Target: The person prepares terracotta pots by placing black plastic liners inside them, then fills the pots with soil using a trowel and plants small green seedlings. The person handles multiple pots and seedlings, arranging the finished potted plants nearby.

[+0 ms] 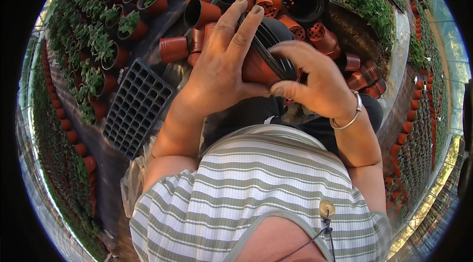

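Observation:
A stack of nested red-brown plastic plant pots (258, 68) with black rims tilts in front of my lap, between my two hands. My left hand (221, 58) spreads over the near-left side, its fingers stretched up along the rims and its thumb under the pots. On the other side, my right hand (316, 73) curls around the rims at the lower right, thumb and fingers on either side of them. A metal bangle (349, 114) circles the right wrist. The fingertips of the right hand are slightly blurred.
Loose pots (173, 49) lie heaped beyond my hands, with a large black-lined pot (303, 0) among them. A black cell tray (138, 108) rests at the left. Potted seedlings (127, 23) stand further left; a tray of green seedlings (364, 1) sits at the upper right.

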